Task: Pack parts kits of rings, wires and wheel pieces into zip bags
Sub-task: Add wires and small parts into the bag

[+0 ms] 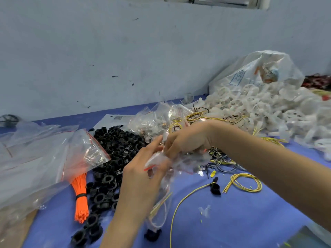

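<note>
My left hand (pixel 141 174) and my right hand (pixel 186 138) both pinch the red-striped top of a clear zip bag (pixel 161 196) that hangs above the blue table (pixel 241 212). The bag holds yellow wire and a dark piece at its bottom. A heap of black rings (pixel 114 151) lies just left of my hands. White wheel pieces (pixel 268 108) are piled at the right back. Yellow and black wires (pixel 243 181) lie loose under my right forearm.
A bundle of orange cable ties (pixel 80 196) lies left of the rings, partly under a stack of empty zip bags (pixel 44 154). Filled clear bags (pixel 157 119) sit behind my hands. A large white sack (pixel 258 70) stands against the wall at right.
</note>
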### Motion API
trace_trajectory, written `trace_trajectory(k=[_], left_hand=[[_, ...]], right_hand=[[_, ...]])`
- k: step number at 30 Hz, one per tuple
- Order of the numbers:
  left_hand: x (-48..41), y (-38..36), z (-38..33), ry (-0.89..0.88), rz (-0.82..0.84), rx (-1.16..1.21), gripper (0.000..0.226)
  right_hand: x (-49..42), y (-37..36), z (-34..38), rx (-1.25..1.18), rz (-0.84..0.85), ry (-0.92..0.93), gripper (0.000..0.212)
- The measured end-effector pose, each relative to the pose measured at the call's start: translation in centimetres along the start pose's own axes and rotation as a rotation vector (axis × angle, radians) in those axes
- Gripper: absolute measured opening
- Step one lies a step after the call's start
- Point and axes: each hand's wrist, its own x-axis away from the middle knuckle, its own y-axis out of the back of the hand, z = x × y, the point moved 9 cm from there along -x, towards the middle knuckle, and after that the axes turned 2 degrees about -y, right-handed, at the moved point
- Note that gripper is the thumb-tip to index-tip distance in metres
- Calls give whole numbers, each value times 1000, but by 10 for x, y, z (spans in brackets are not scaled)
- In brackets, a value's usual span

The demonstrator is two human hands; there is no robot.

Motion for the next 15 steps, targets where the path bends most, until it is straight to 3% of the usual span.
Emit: trace_trajectory(k=[3, 7, 11, 15], left_hand=[[9, -5, -8, -43, 36, -70, 48], [14, -13, -18, -85, 20, -205, 47], [9, -15, -21, -47, 1, -261, 48], [11, -18, -27, -82, -32, -305, 42]], right_hand=[[-13, -22, -15, -271, 75, 8, 25], [-24, -29, -36, -589, 46, 62, 23], [-20, -38, -36, -569, 100, 185, 28], [-18, -33, -38, -531, 22, 211, 32]])
